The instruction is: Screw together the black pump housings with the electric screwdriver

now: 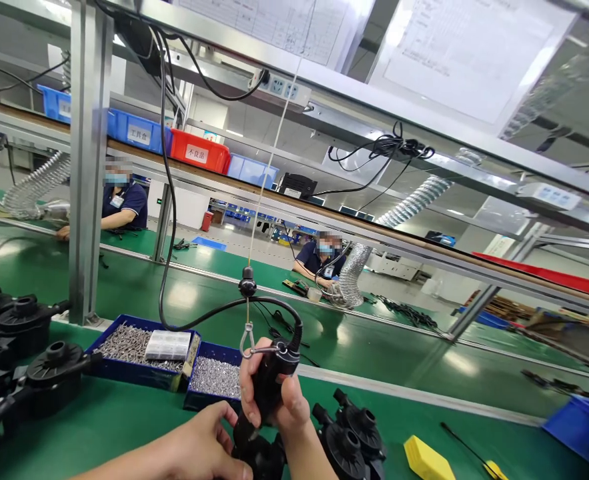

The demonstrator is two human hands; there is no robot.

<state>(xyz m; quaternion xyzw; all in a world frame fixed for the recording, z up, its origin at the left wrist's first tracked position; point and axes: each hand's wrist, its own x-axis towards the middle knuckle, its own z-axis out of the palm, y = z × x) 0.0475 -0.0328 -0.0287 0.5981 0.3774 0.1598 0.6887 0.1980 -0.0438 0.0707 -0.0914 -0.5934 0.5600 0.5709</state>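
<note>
My right hand [274,397] is wrapped round a black electric screwdriver [269,387] that hangs by a cable and a hook from above. Its tip points down at a black plastic part [259,457] at the bottom edge. My left hand [209,443] curls its fingers against that part from the left. Two blue trays of small silver screws [217,377] stand just behind my hands. Another black round part [351,433] lies right of my right wrist.
Several black round parts [19,360] sit in rows on the green mat at the left. A yellow block [427,459] lies at the lower right, a blue bin [581,427] at the far right. Two other people work at benches behind. A metal post [87,167] rises on the left.
</note>
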